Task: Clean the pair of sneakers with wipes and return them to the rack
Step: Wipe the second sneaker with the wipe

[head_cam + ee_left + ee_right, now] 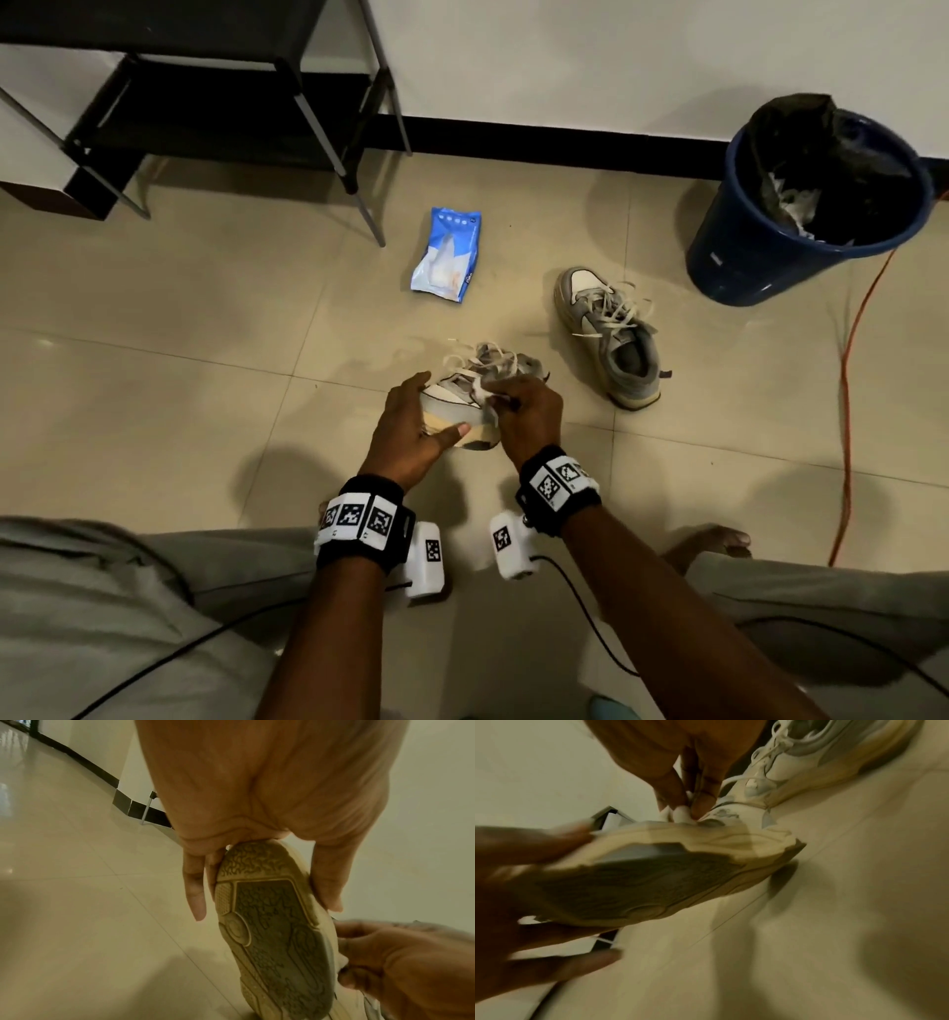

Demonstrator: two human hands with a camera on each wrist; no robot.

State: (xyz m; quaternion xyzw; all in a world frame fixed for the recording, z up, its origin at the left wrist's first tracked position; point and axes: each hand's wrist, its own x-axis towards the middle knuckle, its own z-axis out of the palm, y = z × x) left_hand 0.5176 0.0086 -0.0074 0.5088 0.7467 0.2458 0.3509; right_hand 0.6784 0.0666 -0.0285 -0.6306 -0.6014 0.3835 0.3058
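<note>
A grey and white sneaker (464, 398) is tipped on its side above the floor, its tan sole (272, 933) turned toward me. My left hand (411, 431) grips its toe end, thumb on one edge of the sole and fingers on the other. My right hand (524, 411) pinches a small white wipe (677, 814) against the sneaker's upper near the midsole (706, 839). The second sneaker (611, 334) stands upright on the floor to the right, laces loose. A blue pack of wipes (447, 254) lies on the floor beyond the hands.
A black metal shoe rack (215, 103) stands at the back left against the wall. A blue bin (801, 205) with a black liner and used wipes is at the back right. An orange cable (847, 385) runs along the right. My knees frame the bottom.
</note>
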